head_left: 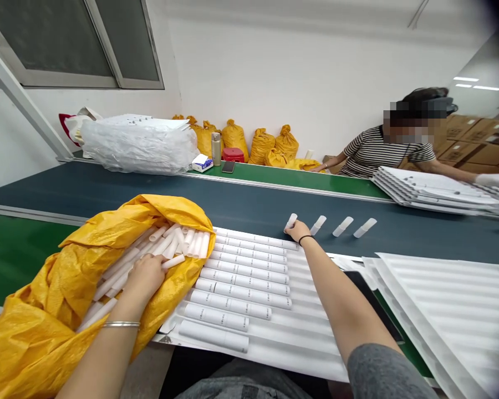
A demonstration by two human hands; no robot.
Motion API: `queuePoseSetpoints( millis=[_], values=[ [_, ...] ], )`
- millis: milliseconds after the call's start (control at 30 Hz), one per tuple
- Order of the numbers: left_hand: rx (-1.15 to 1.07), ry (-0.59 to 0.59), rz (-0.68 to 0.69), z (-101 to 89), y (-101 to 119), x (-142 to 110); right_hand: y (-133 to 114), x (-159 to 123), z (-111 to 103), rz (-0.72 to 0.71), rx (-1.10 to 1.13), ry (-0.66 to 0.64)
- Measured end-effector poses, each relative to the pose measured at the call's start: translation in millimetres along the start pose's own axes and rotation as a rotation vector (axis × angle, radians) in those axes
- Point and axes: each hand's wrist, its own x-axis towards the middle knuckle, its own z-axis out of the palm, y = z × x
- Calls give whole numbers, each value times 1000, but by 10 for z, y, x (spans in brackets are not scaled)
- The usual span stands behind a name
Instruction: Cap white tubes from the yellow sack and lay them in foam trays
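My left hand (145, 277) reaches into an open yellow woven sack (33, 327) full of loose white tubes (166, 241). Its fingers are closed on one short white tube (174, 262) near the sack's right edge. Out over the dark conveyor belt, my right hand (300, 230) grips an upright, slightly tilted white tube (291, 220) at the belt's near side. Three similar white tubes (317, 224) stand in a row to its right. Between my arms lies a white ridged tray (311, 332), partly filled with rows of printed white tubes (237, 299).
More white ridged trays (453, 299) are stacked at the right, beside a dark flat object (374, 305). Across the belt (249, 202), a co-worker (370, 147) stands by stacked white trays (424, 188). A plastic-wrapped stack (137, 147), a bottle (215, 148) and yellow sacks (235, 138) are behind.
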Motion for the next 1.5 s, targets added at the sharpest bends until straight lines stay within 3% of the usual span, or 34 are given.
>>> queuePoseSetpoints(
  millis=[133,300,500,567,633,767,867,1000,1200,1500],
  values=[
    [-43,57,43,-75,56,-47,120,-28,-29,29,-41,-52],
    [-486,318,353,-320,362,-236,256,-365,-20,-132,-39,-73],
    [-826,300,424,-438,788,-511,303,-683,-2,-234,-13,62],
    [-862,248,443,-434,885,-562,225,-864,-66,-224,11,130],
    [-853,195,480,-423,981,-598,71,-1125,-144,-298,174,163],
    [-834,166,579,-403,1181,-665,-345,-1701,-284,-656,739,38],
    [-841,169,610,-416,1263,-715,-536,-1941,-382,-813,802,41],
    [-823,168,654,-486,1243,-760,-549,-1992,-507,-968,642,155],
    [-818,80,679,-586,1244,-803,-544,-2038,-572,-1084,583,130],
    [-779,193,756,-640,1387,-876,-640,-2082,-525,-1058,590,134]
  ],
)
